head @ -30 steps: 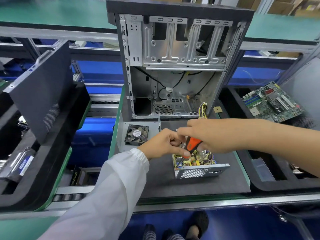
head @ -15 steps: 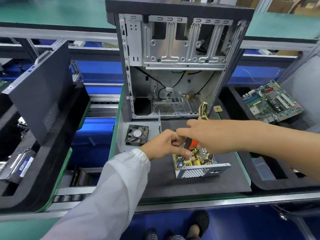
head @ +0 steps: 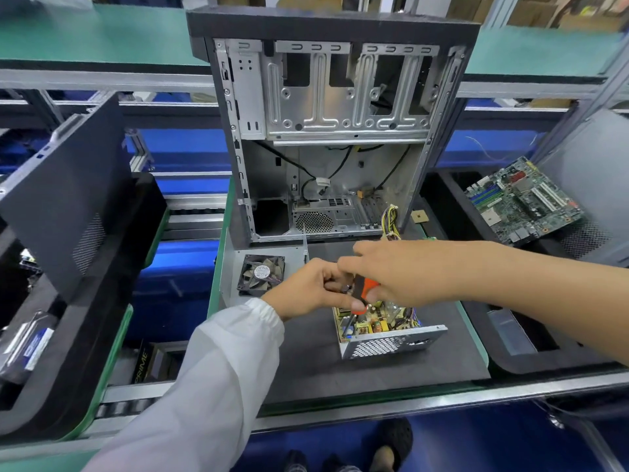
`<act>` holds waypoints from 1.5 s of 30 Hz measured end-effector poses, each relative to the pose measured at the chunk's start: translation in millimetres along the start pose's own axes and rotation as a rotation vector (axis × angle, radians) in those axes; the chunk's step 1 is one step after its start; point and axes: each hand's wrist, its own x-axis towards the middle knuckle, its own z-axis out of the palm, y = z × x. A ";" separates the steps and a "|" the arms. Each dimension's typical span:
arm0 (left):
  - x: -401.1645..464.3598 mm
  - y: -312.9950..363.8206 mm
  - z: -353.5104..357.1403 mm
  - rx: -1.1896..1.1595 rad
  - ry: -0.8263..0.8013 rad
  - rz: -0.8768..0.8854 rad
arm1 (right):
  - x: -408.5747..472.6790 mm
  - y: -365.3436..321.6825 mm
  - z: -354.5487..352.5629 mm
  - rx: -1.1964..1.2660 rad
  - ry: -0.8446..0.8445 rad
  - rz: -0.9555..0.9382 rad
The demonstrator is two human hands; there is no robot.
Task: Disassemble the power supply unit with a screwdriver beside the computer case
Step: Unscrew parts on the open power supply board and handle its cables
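Barely moved: right hand (head: pixel 401 277) pinching orange screwdriver (head: pixel 366 289), left hand (head: pixel 313 287) curled beside it, over boxy metal power supply unit (head: pixel 388 338) with holes.

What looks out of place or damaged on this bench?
Nothing looks damaged. The power supply unit lies open on the mat with its circuit board bare, and a loose fan lies beside the open computer case, as fits disassembly.

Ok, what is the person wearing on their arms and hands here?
The left arm is covered by a white sleeve with an elastic gathered cuff at the wrist. The right arm is bare, with no sleeve in view. Both the left hand and right hand are ungloved.
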 end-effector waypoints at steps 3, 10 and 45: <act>3.5 2.2 4.0 -0.032 0.022 -0.001 | -0.4 -4.3 -3.6 -0.016 0.125 0.143; -1.9 2.7 -1.7 -0.005 -0.037 -0.003 | 2.3 -6.4 -2.2 -0.007 0.017 0.086; 1.2 5.1 9.1 0.003 0.014 -0.016 | 7.8 3.3 4.3 0.020 0.166 0.164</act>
